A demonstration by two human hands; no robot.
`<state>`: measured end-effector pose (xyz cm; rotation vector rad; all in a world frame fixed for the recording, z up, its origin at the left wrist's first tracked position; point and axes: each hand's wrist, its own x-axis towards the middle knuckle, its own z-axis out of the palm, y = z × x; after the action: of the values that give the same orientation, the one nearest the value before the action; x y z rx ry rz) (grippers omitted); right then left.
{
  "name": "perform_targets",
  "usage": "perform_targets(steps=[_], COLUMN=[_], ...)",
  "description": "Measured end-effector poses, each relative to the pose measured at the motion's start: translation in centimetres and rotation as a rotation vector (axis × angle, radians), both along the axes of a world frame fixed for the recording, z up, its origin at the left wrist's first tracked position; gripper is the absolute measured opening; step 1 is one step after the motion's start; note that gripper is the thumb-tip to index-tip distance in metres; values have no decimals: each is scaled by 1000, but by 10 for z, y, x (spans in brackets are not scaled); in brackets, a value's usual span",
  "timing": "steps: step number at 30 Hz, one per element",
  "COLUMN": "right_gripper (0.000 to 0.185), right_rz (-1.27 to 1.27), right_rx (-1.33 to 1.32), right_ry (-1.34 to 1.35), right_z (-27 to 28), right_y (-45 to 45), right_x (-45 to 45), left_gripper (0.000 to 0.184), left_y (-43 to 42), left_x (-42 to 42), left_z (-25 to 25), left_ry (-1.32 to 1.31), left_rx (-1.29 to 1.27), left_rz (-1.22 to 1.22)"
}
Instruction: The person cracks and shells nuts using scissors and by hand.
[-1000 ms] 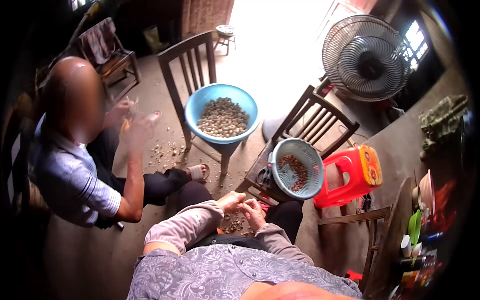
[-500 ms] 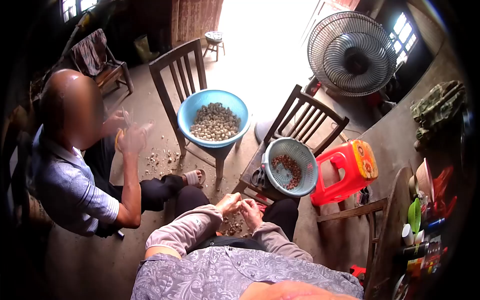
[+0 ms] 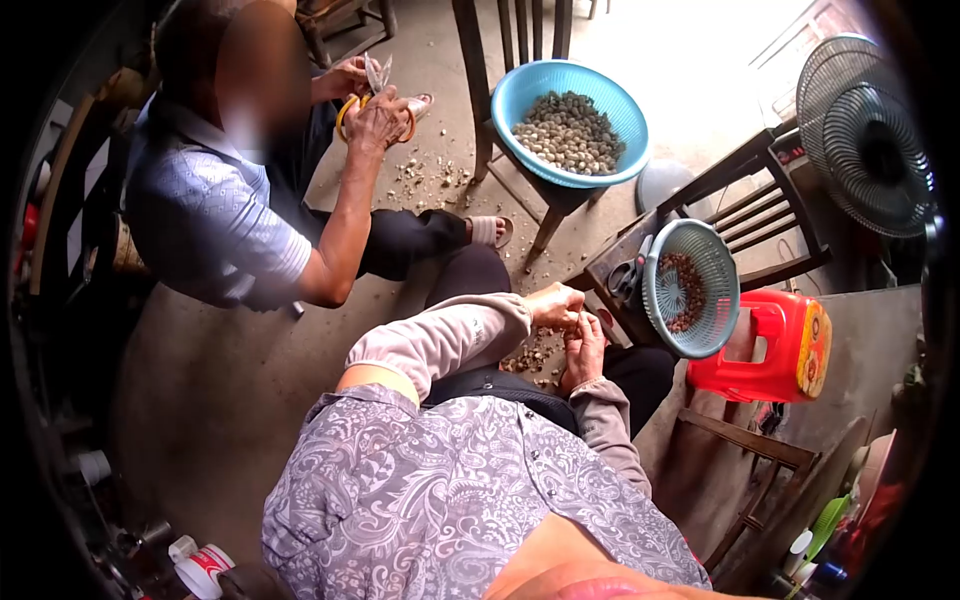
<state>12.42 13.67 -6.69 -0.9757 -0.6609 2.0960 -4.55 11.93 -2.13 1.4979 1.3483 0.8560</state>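
Note:
My left hand [image 3: 555, 306] and my right hand [image 3: 584, 352] meet over my lap with their fingertips pinched together. Whatever sits between them is too small to make out. A grey-blue plastic basket [image 3: 722, 318], just right of my hands, holds small reddish-brown pieces [image 3: 680, 292]. Beside it on the same chair lies a pair of dark-handled scissors [image 3: 628, 278]. Farther off, a light blue basin [image 3: 627, 98] on another chair contains many small, roundish, pale and grey-brown pieces [image 3: 568, 133]. Bits of debris [image 3: 532, 358] litter the floor below my hands.
At left a seated person [image 3: 225, 215] grips yellow-handled scissors [image 3: 347, 115] with the blades pointing up. A red plastic stool [image 3: 757, 345] stands right of the basket. Behind are a wooden chair back [image 3: 765, 200] and a large fan [image 3: 868, 135]. More scraps [image 3: 425, 182] cover the floor.
My view has shifted, so the basins, chairs and other person appear displaced. My hands stay together at the fingertips. The other person's scissors now show plainly, blades apart.

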Motion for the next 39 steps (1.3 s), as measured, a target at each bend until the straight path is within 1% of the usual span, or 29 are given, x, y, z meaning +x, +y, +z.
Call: perform_targets(steps=[2, 5, 8, 9, 10, 11, 12, 13, 14, 15, 16, 17, 18, 19, 20, 21, 22, 24, 25, 27, 29, 31, 35, 37, 38, 39], right_gripper=[5, 5, 5, 9, 15, 18, 21, 20, 16, 13, 11, 8, 7, 7, 10, 10, 11, 13, 13, 14, 14, 13, 14, 14, 14, 14], right_rz=[0, 3, 46, 28, 67, 64, 60, 97, 148, 115, 149, 169, 203, 146, 130, 70, 90, 100, 105, 119, 107, 85, 118, 118, 108, 99], right_rx=[-7, -22, 5, 40, 19, 2, -16, -138, -136, -39, 31, -74, -3, -56, -115, -116, -119, -91, -78, -48, -75, -84, -84, -62, -60, -60], right_ry=[0, -12, 8, 20, 4, -8, -21, 24, 114, 52, 34, -14, -18, 25, 69, -23, -5, 46, 14, -45, -27, -52, 5, 5, -12, -27], right_z=[3, 1, -1, 4, 8, 9, 10, -1, -20, -21, -15, 5, 26, 8, -6, -12, -12, -18, -17, -13, -14, -17, -23, -24, -24, -16], right_y=[0, -4, -6, -4, -6, -10, -14, -20, -40, -29, -31, -26, -26, -20, -14, -1, -6, -2, -4, -9, -10, -7, -3, -4, -4, -5], right_x=[-4, 0, -1, 7, 32, 31, 31, 18, 8, 9, 2, -5, -8, -4, 4, 12, 3, 13, 13, 12, 6, 5, 9, 8, 8, 5], left_gripper=[20, 20, 21, 22, 24, 26, 26, 25, 24, 22, 24, 25, 23, 22, 22, 22, 23, 23, 24, 25, 26, 28, 29, 29, 29, 28], left_y=[-2, 0, -2, 8, 6, 0, 3, -4, -11, -18, -27, -29, -25, -21, -10, 1, -6, -2, -4, -6, -7, -5, -6, -7, -8, -9], left_x=[0, 4, 0, 7, 27, 34, 29, 18, 11, 4, 2, 1, 0, -5, 7, 15, 8, 18, 17, 16, 14, 13, 15, 16, 16, 16], left_z=[4, -16, -7, 0, 1, -3, -24, -56, -43, -30, 1, -12, -23, 6, -44, -34, -19, -19, -18, -22, -30, -30, -31, -30, -30, -27], left_ry=[-39, 3, 38, 104, 128, 166, -1, -109, -45, 19, 42, 118, 217, 54, -46, 27, 125, 154, 175, 184, 212, 224, 181, 214, 232, 195], left_rx=[-55, 102, -28, 55, 139, 160, 120, 42, 18, -6, -28, 106, 148, 30, 27, 84, 138, 128, 120, 169, 198, 168, 171, 168, 166, 127], left_rz=[16, -8, -75, -85, -145, -157, -156, -178, -182, -188, -131, -59, -46, -104, -97, -93, -69, -84, -84, -81, -65, -73, -24, -20, -16, -4])
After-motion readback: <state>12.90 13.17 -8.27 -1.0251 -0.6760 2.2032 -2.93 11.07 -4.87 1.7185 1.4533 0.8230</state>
